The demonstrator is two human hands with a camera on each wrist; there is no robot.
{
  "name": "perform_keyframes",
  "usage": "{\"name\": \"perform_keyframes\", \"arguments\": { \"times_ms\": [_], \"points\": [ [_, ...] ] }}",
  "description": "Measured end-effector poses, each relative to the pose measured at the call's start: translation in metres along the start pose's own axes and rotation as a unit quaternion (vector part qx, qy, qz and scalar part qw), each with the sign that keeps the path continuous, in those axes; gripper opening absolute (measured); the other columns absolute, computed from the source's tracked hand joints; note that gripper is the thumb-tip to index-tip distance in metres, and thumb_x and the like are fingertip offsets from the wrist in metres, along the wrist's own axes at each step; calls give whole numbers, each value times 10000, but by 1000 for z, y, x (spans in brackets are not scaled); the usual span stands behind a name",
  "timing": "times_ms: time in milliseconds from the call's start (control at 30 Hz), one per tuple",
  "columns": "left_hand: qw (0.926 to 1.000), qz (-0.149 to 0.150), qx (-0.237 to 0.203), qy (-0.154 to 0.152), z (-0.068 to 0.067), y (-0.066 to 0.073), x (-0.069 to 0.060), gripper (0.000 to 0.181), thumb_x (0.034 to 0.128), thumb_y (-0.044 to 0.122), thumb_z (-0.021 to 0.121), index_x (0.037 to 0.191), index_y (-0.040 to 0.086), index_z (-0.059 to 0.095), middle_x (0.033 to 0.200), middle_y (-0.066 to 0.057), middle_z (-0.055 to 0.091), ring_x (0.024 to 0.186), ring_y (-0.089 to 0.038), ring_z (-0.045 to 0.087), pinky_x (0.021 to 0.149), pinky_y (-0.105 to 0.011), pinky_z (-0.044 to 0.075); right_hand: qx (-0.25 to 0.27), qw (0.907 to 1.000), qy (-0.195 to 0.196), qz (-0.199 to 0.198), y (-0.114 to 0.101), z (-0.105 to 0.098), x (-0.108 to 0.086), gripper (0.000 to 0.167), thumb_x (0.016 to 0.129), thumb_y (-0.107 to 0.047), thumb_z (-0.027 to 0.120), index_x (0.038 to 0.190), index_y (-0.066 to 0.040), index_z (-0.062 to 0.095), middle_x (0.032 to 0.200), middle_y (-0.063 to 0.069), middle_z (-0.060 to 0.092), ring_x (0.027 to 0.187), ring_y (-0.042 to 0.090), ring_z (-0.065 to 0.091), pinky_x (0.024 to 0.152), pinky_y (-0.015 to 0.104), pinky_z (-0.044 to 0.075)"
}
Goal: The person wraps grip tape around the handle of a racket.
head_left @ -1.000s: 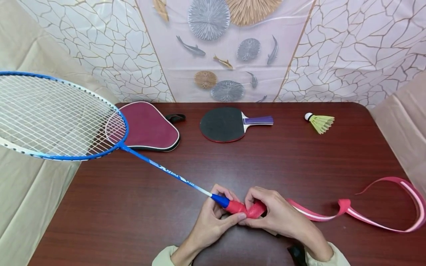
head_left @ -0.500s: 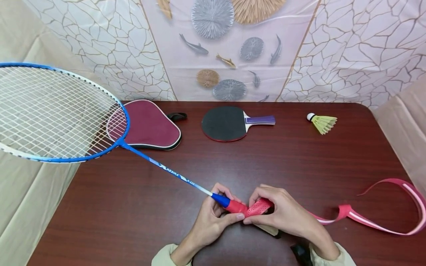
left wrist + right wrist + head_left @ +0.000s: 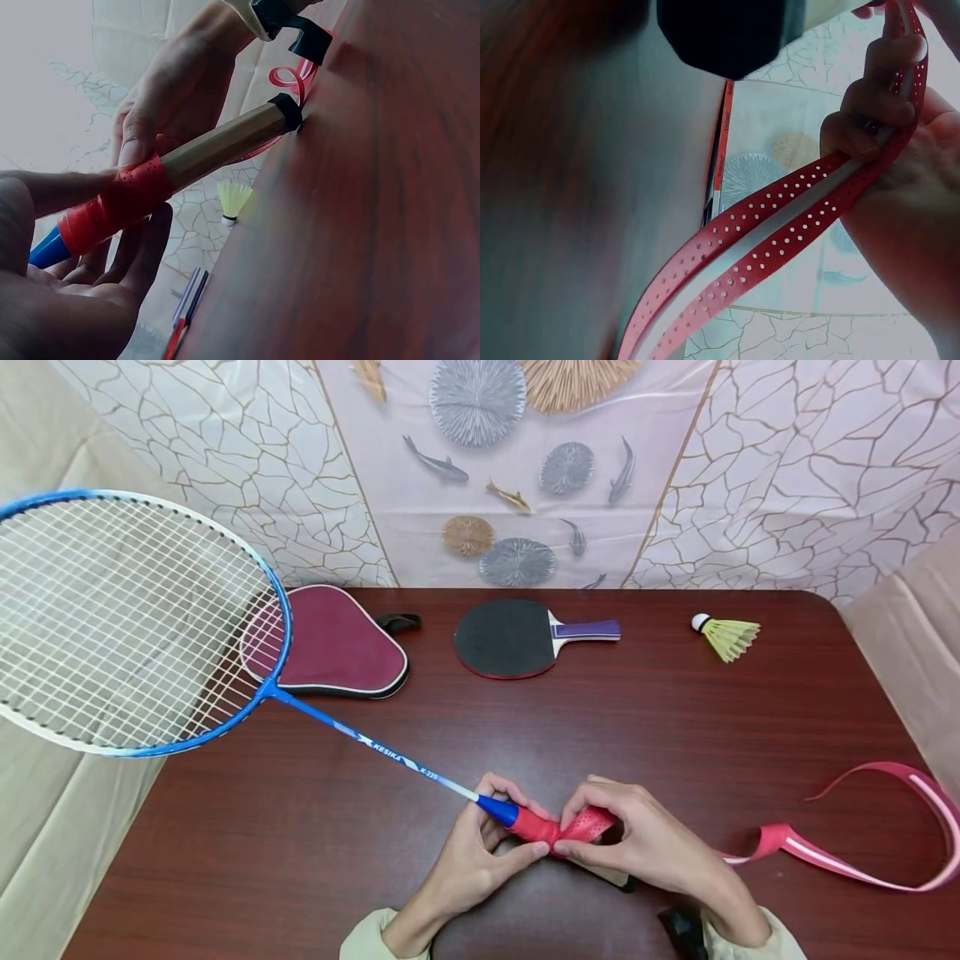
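A blue and white badminton racket [image 3: 322,717] is held with its head to the upper left. Red perforated tape [image 3: 135,193] covers the upper handle beside the blue cone; the lower handle [image 3: 225,142] is bare, with a black end cap. My left hand [image 3: 472,860] grips the wrapped part, thumb on the red tape. My right hand [image 3: 645,843] pinches the tape close to my left thumb. In the right wrist view, the loose strip [image 3: 757,232] with a pale centre line runs through my right hand [image 3: 900,157], several fingers curled over it.
On the dark wooden table [image 3: 645,727] lie a maroon paddle case [image 3: 341,639] at the back left, a black table tennis paddle [image 3: 504,639] at the back middle and a yellow shuttlecock [image 3: 727,637] at the back right. The strip's tail curls at the table's right side.
The racket head has tilted, showing more of its string face. My right hand has shifted slightly right, and the tape it holds has changed angle beside the left thumb.
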State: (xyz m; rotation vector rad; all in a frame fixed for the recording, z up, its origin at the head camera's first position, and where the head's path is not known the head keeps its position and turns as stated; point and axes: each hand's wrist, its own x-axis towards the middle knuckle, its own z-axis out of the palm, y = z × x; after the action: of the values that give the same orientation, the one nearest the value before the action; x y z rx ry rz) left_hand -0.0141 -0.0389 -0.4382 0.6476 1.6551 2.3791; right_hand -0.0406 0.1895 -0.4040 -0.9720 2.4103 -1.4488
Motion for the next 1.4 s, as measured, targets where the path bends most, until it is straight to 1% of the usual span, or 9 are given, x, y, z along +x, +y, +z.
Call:
{"name": "perform_keyframes", "arguments": {
  "times_ms": [133, 300, 467, 600, 767, 867, 1000, 1200, 1400],
  "points": [
    [9999, -11, -68, 114, 1, -3, 0, 437, 822, -108, 724, 1095, -25, 393, 1122, -299, 591, 1025, -402, 615, 878, -383, 543, 8, 9999, 48, -151, 2, 3, 1, 240, 810, -302, 821, 969, -281, 642, 891, -111, 610, 736, 77, 574, 572, 271, 514],
    [9998, -27, -28, 178, 1, -5, 1, 370, 859, -118, 675, 1093, -41, 399, 1133, -342, 553, 1003, -393, 618, 851, -343, 553, -34, 9991, 163, -389, 1, 5, 3, 263, 784, -248, 846, 953, -274, 645, 879, -120, 608, 730, 60, 566, 565, 254, 500],
    [9999, 15, 87, 112, 0, -3, 2, 321, 876, -141, 635, 1085, -48, 409, 1070, -321, 619, 947, -344, 656, 807, -322, 565, -133, 9949, 461, -886, -13, 4, 7, 334, 723, -100, 880, 911, -245, 644, 837, -113, 574, 698, 47, 526, 539, 194, 446],
    [9997, 62, 177, 142, 0, -3, 1, 316, 869, -144, 643, 1072, -42, 424, 1052, -294, 649, 933, -333, 672, 793, -334, 571, -88, 9930, 495, -1073, -30, 1, 12, 344, 706, -30, 874, 884, -219, 648, 814, -110, 559, 693, 49, 514, 549, 148, 419],
    [9999, 75, 148, 17, -1, -2, 1, 326, 877, -116, 653, 1088, -24, 422, 1079, -253, 665, 952, -337, 676, 802, -372, 572, -62, 9917, 520, -1172, -27, 1, 11, 359, 688, -28, 882, 899, -217, 662, 817, -107, 557, 706, 58, 505, 561, 137, 411],
    [9998, 29, 177, -25, -1, -1, 0, 346, 885, -87, 662, 1110, -12, 410, 1103, -223, 670, 982, -343, 672, 821, -394, 566, -223, 9925, 569, -1060, -16, 4, 9, 363, 693, -98, 894, 926, -243, 656, 835, -116, 554, 714, 51, 499, 552, 151, 415],
    [9998, -18, 178, -15, -2, -1, 0, 365, 886, -70, 670, 1115, -11, 392, 1119, -211, 671, 1015, -351, 661, 842, -393, 558, -496, 9952, 536, -656, -4, 5, 4, 331, 733, -242, 877, 951, -278, 631, 873, -136, 560, 740, 37, 515, 575, 182, 440],
    [9999, 95, -6, -40, -1, -2, 1, 374, 865, -109, 670, 1098, -24, 390, 1121, -273, 617, 1014, -378, 631, 850, -349, 555, -563, 9979, 321, -6, 0, 4, 2, 275, 776, -384, 827, 960, -330, 630, 881, -155, 571, 749, 35, 539, 595, 212, 467],
    [9996, 265, 25, 73, 0, -1, 2, 365, 837, -126, 693, 1073, -27, 434, 1079, -277, 565, 1027, -363, 609, 872, -373, 547, -445, 9985, 309, 21, -2, 4, 2, 266, 785, -380, 824, 982, -335, 650, 883, -154, 575, 737, 39, 547, 575, 242, 489]
  ]
}}
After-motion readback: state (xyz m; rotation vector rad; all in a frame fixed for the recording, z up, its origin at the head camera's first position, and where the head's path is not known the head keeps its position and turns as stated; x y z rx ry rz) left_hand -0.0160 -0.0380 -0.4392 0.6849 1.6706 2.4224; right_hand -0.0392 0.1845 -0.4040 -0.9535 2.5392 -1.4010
